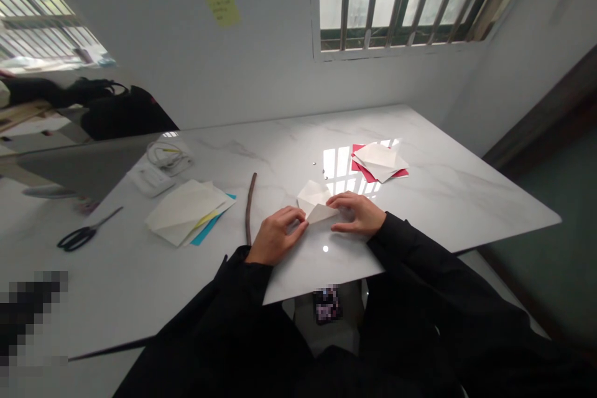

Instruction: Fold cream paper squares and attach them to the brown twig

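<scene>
A small cream sheet of paper (313, 194), with its near part folded over into a point, lies on the marbled table between my hands. My left hand (276, 235) has its thumb and forefinger closed together at the left corner of the fold. On the other side, the fingertips of my right hand (358, 212) touch the paper's right edge, while its thumb is spread apart below. A brown stick (250, 206) lies just left of the paper, beyond my left hand.
Stacked cream, yellow and blue papers (186, 211) lie left, with black scissors (78, 237) farther out. Cream and red papers (380, 163) sit at the back right. A white box with a cable (152, 180) is at the back left. The table's near edge (321, 289) runs below my hands.
</scene>
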The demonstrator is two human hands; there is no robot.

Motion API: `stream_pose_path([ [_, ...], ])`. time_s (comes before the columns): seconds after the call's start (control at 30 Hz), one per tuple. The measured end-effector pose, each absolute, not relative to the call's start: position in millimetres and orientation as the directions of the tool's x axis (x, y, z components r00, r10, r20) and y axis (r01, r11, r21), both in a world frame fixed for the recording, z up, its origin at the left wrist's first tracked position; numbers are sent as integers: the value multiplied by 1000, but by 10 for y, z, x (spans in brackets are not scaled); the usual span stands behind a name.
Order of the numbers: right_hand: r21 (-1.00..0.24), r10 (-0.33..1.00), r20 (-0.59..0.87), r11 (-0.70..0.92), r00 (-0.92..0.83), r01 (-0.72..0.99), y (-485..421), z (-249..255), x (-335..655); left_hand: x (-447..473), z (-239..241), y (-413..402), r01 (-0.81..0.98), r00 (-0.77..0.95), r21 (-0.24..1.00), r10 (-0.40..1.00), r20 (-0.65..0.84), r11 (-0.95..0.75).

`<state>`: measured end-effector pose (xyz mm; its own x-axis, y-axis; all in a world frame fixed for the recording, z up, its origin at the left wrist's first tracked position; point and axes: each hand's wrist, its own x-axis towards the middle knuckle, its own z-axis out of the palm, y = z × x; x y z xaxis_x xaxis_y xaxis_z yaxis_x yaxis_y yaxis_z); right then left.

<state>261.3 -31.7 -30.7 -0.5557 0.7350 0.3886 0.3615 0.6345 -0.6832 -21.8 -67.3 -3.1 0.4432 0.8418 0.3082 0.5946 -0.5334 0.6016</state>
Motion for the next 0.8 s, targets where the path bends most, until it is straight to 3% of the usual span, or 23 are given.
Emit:
stream_pose_path([
  [0.43,-711,798,405,581,-445,396,-302,-407,2599,-245,-56,-649,601,453,580,832,320,-550],
  [0.67,-623,795,409,602,-447,500,-243,-457,2659,-270,-129,-640,623,432,568,842,324,-538],
  [0.8,-645,816,380,571,-436,507,-235,-460,2685,-273,-130,-642,622,439,566,839,320,-541],
])
